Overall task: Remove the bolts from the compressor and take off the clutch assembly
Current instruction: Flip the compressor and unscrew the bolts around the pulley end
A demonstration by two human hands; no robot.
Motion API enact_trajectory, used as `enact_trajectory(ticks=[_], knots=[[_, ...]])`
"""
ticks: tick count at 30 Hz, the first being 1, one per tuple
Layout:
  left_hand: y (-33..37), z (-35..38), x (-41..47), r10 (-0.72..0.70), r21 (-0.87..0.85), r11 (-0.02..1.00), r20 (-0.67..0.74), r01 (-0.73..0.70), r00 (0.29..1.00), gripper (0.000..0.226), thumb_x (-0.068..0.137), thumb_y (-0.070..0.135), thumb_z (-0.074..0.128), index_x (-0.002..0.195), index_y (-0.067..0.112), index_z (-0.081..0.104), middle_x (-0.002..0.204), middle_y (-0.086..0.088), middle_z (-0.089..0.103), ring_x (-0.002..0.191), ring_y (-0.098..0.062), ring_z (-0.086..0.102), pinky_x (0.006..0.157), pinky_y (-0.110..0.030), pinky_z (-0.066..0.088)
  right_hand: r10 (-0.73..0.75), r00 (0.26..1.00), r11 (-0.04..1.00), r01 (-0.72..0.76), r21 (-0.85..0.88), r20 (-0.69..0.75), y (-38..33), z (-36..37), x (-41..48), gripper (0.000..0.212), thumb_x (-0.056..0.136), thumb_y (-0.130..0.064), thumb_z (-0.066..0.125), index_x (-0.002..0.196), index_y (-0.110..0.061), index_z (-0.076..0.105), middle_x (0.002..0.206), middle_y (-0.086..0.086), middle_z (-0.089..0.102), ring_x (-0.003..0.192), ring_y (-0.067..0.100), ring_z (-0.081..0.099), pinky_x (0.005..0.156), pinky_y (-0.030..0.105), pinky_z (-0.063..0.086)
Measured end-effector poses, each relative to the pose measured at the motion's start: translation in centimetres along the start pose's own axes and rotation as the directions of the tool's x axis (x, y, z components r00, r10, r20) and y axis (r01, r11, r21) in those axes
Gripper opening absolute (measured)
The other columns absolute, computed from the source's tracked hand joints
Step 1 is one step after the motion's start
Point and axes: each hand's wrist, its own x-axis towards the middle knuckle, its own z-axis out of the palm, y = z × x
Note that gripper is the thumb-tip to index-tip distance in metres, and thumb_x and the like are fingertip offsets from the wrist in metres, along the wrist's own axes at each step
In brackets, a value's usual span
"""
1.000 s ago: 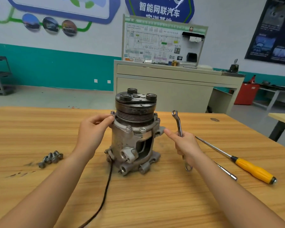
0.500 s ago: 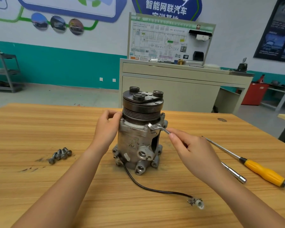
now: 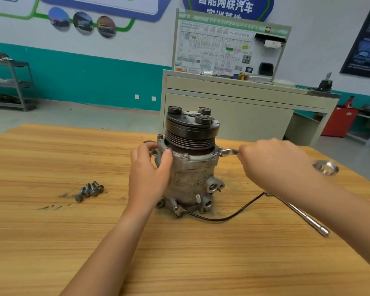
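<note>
Standing upright near the middle of the light wooden table (image 3: 51, 242), the grey cast-metal compressor (image 3: 190, 178) is seen with the black, ribbed, round clutch assembly (image 3: 192, 129) seated on its top. The upper left of the housing is gripped by the left hand (image 3: 150, 169), whose fingers are curled round the flange while the thumb is pressed against the flange rim. The shaft of a silver combination wrench (image 3: 228, 152) is clasped by the right hand (image 3: 269, 161), with the fingers closed round it. One end of the wrench is set on a flange bolt (image 3: 216, 153) at the upper right of the housing, and its ring end is seen protruding beyond the wrist at the far right. A small cluster of loose grey flanged bolts (image 3: 90, 190) is laid on the table, well apart from the compressor, to its left. A thin black cable (image 3: 233, 214) is led from the compressor's base across the table to the right, where a slim silver metal rod tool (image 3: 303, 216) is laid near the right forearm. A grey cabinet (image 3: 233, 116) carrying a wiring-diagram board (image 3: 222, 45) is placed behind the table.
</note>
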Motion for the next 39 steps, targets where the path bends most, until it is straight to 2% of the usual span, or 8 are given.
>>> enact_trajectory(ticks=[5, 10, 13, 18, 23, 25, 31, 39], knots=[[-0.4, 0.3, 0.2, -0.044, -0.067, 0.997, 0.027, 0.045, 0.999, 0.047, 0.086, 0.044, 0.049, 0.128, 0.025, 0.042, 0.123, 0.013, 0.032, 0.107, 0.004, 0.035, 0.077, -0.009, 0.029, -0.068, 0.996, 0.986, 0.056, 0.159, 0.066, 0.0, 3.9, -2.6, 0.029, 0.099, -0.027, 0.031, 0.124, -0.027, 0.045, 0.069, -0.007, 0.051, 0.059, 0.016, 0.051, 0.047, 0.025, 0.033], [-1.0, 0.5, -0.1, -0.021, -0.088, 0.996, 0.054, 0.026, 0.998, 0.043, 0.087, 0.041, 0.050, 0.126, 0.026, 0.040, 0.124, 0.012, 0.035, 0.108, 0.003, 0.039, 0.074, -0.001, 0.028, 0.094, 0.995, 0.951, -0.079, 0.300, -0.035, 0.8, 4.2, -2.2, 0.046, 0.095, -0.017, 0.034, 0.138, -0.029, 0.028, 0.065, -0.006, 0.041, 0.061, 0.018, 0.046, 0.049, 0.029, 0.031], [-1.0, 0.7, -0.6, 0.021, -0.057, 0.998, 0.070, -0.017, 0.997, 0.052, 0.083, 0.044, 0.049, 0.130, 0.024, 0.040, 0.126, 0.011, 0.036, 0.105, 0.008, 0.037, 0.075, 0.003, 0.028, 0.067, 0.996, 0.964, -0.048, 0.262, -0.065, 0.4, 3.3, -2.0, 0.051, 0.095, -0.015, 0.035, 0.141, -0.032, 0.020, 0.064, -0.007, 0.035, 0.063, 0.018, 0.042, 0.049, 0.028, 0.027], [-1.1, 0.8, -1.0, 0.059, -0.048, 0.997, 0.101, -0.054, 0.993, 0.055, 0.081, 0.044, 0.048, 0.132, 0.024, 0.039, 0.125, 0.011, 0.036, 0.098, 0.021, 0.035, 0.076, 0.009, 0.023, 0.007, 0.998, 1.000, -0.006, 0.020, -0.057, -0.5, 1.6, -1.9, 0.063, 0.095, -0.008, 0.035, 0.147, -0.026, 0.005, 0.064, -0.003, 0.023, 0.051, 0.014, 0.029, 0.041, 0.025, 0.018], [-0.7, 1.2, -1.6, 0.041, -0.037, 0.999, 0.094, -0.038, 0.995, 0.058, 0.086, 0.039, 0.050, 0.138, 0.021, 0.034, 0.130, 0.010, 0.034, 0.115, 0.005, 0.031, 0.089, -0.003, 0.023, -0.111, 0.994, 0.984, 0.111, -0.137, 0.003, -1.0, -0.6, -1.3, 0.053, 0.087, 0.001, 0.042, 0.137, -0.010, 0.026, 0.061, 0.000, 0.026, 0.045, 0.013, 0.025, 0.037, 0.025, 0.017], [-0.1, 1.4, -1.5, 0.036, -0.041, 0.999, 0.093, -0.032, 0.995, 0.064, 0.084, 0.045, 0.051, 0.140, 0.022, 0.032, 0.135, 0.010, 0.034, 0.122, 0.000, 0.032, 0.098, -0.017, 0.027, -0.127, 0.992, 0.982, 0.127, -0.140, 0.010, -0.5, -1.0, -0.4, 0.045, 0.087, 0.001, 0.041, 0.130, -0.013, 0.036, 0.059, -0.001, 0.029, 0.045, 0.013, 0.026, 0.037, 0.025, 0.019], [1.7, 2.5, -1.2, 0.048, 0.057, 0.997, 0.091, -0.054, 0.995, 0.083, 0.075, 0.059, 0.056, 0.143, 0.023, 0.025, 0.145, 0.006, 0.032, 0.135, -0.013, 0.029, 0.109, -0.046, 0.032, -0.099, 0.995, 0.994, 0.099, 0.044, 0.002, 1.0, 1.7, -0.4, 0.060, 0.093, -0.005, 0.037, 0.143, -0.027, 0.014, 0.071, -0.003, 0.042, 0.051, 0.009, 0.034, 0.040, 0.022, 0.023], [1.5, 3.0, -0.2, -0.017, 0.106, 0.994, 0.033, 0.014, 0.999, 0.094, 0.073, 0.061, 0.057, 0.147, 0.016, 0.022, 0.153, -0.004, 0.026, 0.141, -0.021, 0.023, 0.114, -0.045, 0.025, -0.213, 0.976, 0.976, 0.211, -0.051, -0.040, 2.8, 1.6, 1.2, 0.065, 0.095, -0.007, 0.033, 0.146, -0.038, 0.006, 0.054, -0.004, 0.034, 0.044, 0.010, 0.032, 0.039, 0.023, 0.028]])
